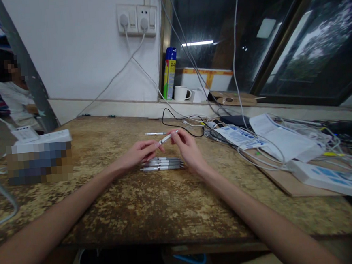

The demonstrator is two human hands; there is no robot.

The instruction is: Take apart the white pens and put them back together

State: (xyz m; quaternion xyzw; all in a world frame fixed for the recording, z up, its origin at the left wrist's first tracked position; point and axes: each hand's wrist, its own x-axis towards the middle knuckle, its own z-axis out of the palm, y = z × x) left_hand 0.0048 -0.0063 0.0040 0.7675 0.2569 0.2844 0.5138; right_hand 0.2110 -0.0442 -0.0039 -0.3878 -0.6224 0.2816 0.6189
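The person's left hand [147, 150] and right hand [185, 146] each pinch one end of a white pen [165, 139] over the scratched table [124, 209], near a bunch of pens [162, 164] lying side by side, with another pen [154, 133] farther back.

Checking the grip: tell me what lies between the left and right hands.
In the head view, a white pen spans the gap between the left hand and the right hand.

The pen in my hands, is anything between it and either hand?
Nothing visible: the left hand holds one end of the pen and the right hand the other. The grouped pens lie on the table below.
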